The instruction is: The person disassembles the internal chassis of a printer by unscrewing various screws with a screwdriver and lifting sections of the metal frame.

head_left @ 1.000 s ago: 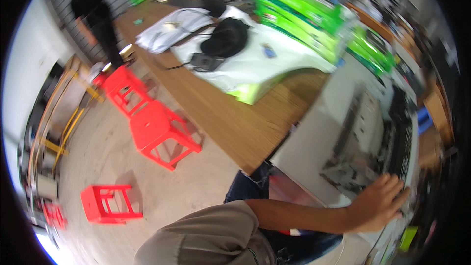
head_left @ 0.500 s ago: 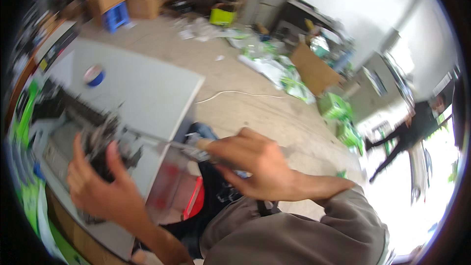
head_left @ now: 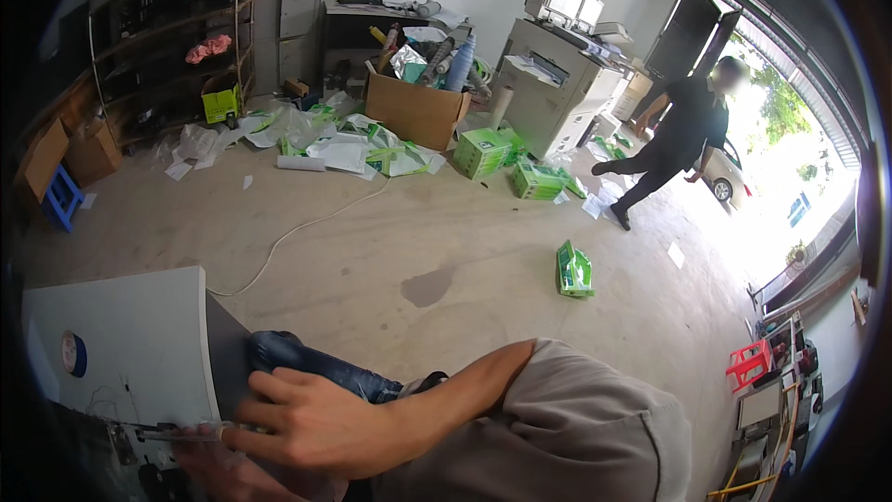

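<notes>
At the lower left of the head view, my right hand (head_left: 316, 423) has its fingers curled on a thin metal tool (head_left: 181, 432), which extends left over a pale grey desk (head_left: 125, 316). My left hand (head_left: 218, 474) is mostly hidden below it, its fingers unclear. Beside the tool lies a dark, open mechanism (head_left: 153, 479) with fine wires. A blue-rimmed roll of tape (head_left: 74, 353) rests farther up the desk.
A person in black (head_left: 683, 125) steps near the open doorway. Scattered paper (head_left: 344, 153), green packs (head_left: 534, 181), a cardboard box (head_left: 413, 112), a large copier (head_left: 553, 88) and a cable (head_left: 297, 232) occupy the floor. A red stool (head_left: 748, 363) stands right.
The view has swung from the wooden table and stools toward the room and doorway. The desk and both hands now sit lower left. The person in black has shifted position.
</notes>
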`<control>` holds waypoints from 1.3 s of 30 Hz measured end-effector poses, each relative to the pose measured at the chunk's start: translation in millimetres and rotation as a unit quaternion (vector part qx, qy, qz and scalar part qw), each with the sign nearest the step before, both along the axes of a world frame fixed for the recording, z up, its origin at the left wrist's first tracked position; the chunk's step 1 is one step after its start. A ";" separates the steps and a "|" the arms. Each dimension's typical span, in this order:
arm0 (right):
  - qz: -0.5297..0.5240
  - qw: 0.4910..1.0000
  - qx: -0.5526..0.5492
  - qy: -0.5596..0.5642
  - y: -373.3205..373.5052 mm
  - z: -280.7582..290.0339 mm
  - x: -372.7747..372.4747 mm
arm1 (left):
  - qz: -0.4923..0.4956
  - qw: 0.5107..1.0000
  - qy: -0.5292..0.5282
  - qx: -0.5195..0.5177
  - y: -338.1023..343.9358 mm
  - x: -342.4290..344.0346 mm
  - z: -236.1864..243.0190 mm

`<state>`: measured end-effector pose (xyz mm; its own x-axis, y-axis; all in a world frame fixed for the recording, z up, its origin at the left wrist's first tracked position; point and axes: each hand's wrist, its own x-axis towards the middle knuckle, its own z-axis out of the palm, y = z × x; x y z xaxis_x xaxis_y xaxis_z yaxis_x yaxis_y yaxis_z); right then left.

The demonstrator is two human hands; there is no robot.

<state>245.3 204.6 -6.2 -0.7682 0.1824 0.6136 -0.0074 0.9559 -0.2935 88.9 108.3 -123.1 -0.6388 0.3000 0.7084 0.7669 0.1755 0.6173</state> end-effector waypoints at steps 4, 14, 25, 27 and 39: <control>-0.016 0.999 -0.016 0.040 -3.3 -4.2 -1.5 | -0.172 0.847 -0.396 0.311 -5.6 -25.7 -30.4; 0.086 0.963 -0.252 -0.035 15.9 2.4 9.7 | -0.066 0.991 -0.118 0.022 -18.3 -7.4 -5.3; 0.114 0.825 -0.538 -0.132 15.2 -3.7 16.7 | -0.125 0.974 -0.166 0.087 -15.6 -20.8 -1.4; 0.122 0.767 -0.617 -0.130 13.8 -9.0 14.8 | -0.124 0.969 -0.175 0.123 -15.1 -19.7 -1.8; 0.030 0.982 -0.161 -0.099 -1.8 -26.5 7.9 | -0.204 0.829 -0.410 0.322 -7.3 -10.1 22.8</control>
<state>253.2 202.8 -32.8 -0.8817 0.2938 0.3692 0.0273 0.8129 -0.5817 78.8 101.0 -100.2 -0.9232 0.3375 0.1837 -0.0421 -0.5641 0.8246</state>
